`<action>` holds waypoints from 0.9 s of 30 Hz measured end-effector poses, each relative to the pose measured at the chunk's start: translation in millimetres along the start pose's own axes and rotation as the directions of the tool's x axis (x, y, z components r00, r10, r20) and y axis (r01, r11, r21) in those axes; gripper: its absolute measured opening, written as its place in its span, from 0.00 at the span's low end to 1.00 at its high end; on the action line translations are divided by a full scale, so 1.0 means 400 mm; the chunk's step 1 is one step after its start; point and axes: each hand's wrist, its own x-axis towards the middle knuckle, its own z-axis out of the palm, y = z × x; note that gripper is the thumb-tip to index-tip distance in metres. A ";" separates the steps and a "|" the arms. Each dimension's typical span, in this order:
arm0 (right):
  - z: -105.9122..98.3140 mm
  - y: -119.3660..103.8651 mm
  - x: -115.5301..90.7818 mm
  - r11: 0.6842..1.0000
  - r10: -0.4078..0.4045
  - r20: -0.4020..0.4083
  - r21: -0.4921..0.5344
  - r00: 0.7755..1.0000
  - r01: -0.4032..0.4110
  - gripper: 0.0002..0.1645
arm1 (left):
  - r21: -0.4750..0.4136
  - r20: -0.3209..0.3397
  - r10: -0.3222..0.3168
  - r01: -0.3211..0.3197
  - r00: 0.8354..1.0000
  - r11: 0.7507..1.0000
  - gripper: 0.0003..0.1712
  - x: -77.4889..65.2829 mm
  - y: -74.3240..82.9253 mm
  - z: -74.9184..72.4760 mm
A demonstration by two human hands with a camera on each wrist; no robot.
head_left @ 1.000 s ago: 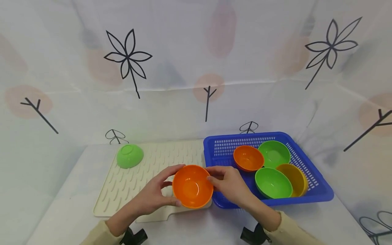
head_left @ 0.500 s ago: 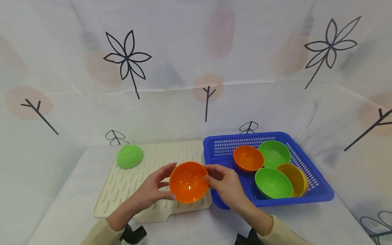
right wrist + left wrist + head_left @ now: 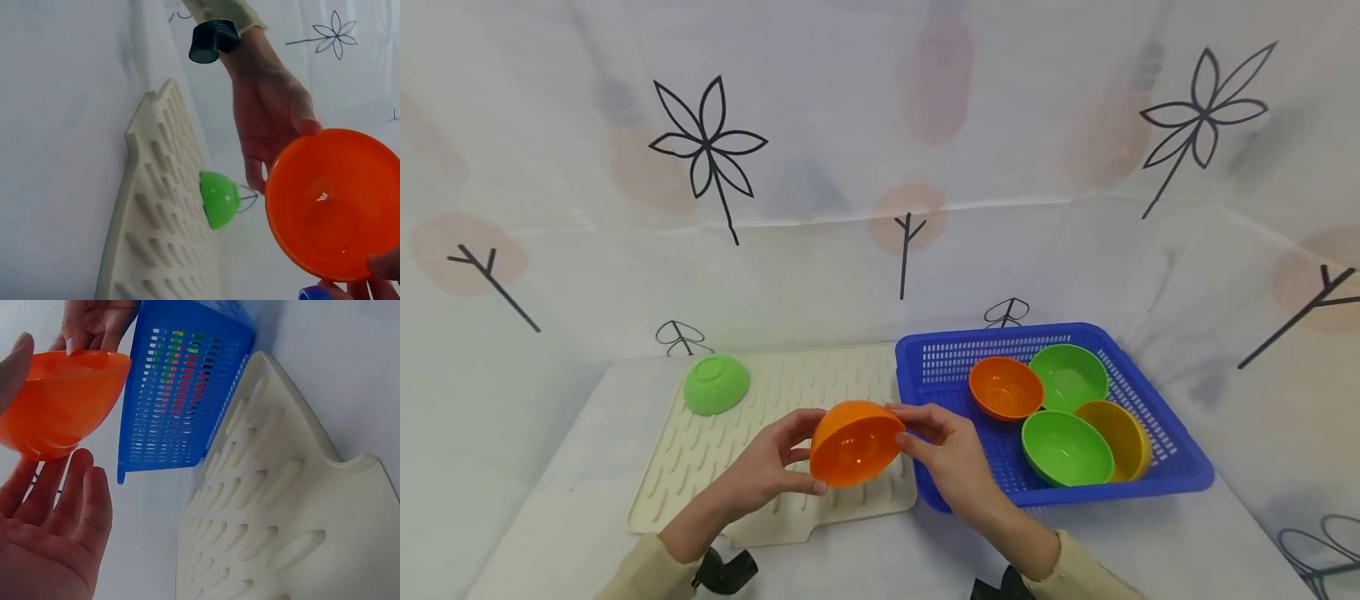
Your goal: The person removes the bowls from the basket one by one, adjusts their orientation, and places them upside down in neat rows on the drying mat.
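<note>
An orange bowl (image 3: 856, 446) is held between both hands above the front part of a cream drying mat (image 3: 775, 517), its opening tipped toward the head camera and downward. My left hand (image 3: 767, 467) grips its left side, thumb at the rim and fingers behind. On the opposite side my right hand (image 3: 951, 454) pinches the rim, thumb at the front. In the left wrist view the orange bowl (image 3: 69, 406) shows its outer wall and foot; the right wrist view looks into the orange bowl (image 3: 337, 200). A green bowl (image 3: 717, 385) lies upside down at the mat's back left corner.
On the right, a blue basket (image 3: 917, 367) overlaps the mat's right edge in the head view. It holds an orange bowl (image 3: 1006, 388), two green bowls (image 3: 1067, 448) and a yellow bowl (image 3: 1120, 442). A patterned cloth (image 3: 820, 283) rises behind.
Both hands have shifted slightly left with the orange bowl. They have turned it so its mouth faces more downward and more of its outside shows on top.
</note>
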 end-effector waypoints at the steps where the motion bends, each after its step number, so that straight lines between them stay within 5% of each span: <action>1: 0.001 0.000 0.001 1.000 -0.003 0.004 -0.003 1.000 0.003 0.17 | 0.006 -0.007 0.003 -0.003 1.000 1.000 0.40 -0.002 -0.001 0.000; 13: -0.012 -0.019 0.001 0.988 0.025 0.065 -0.152 0.998 -0.015 0.20 | 0.190 -0.116 0.141 -0.117 0.983 0.975 0.43 -0.006 0.004 0.013; 22: -0.014 -0.023 -0.001 0.976 0.066 0.166 -0.216 0.984 -0.029 0.35 | 0.281 -0.082 0.282 -0.249 0.956 0.927 0.42 -0.011 0.015 0.021; 27: -0.006 -0.021 0.001 0.982 0.059 0.220 -0.187 0.974 -0.017 0.44 | 0.302 -0.033 0.304 -0.280 0.952 0.911 0.40 -0.013 0.016 0.022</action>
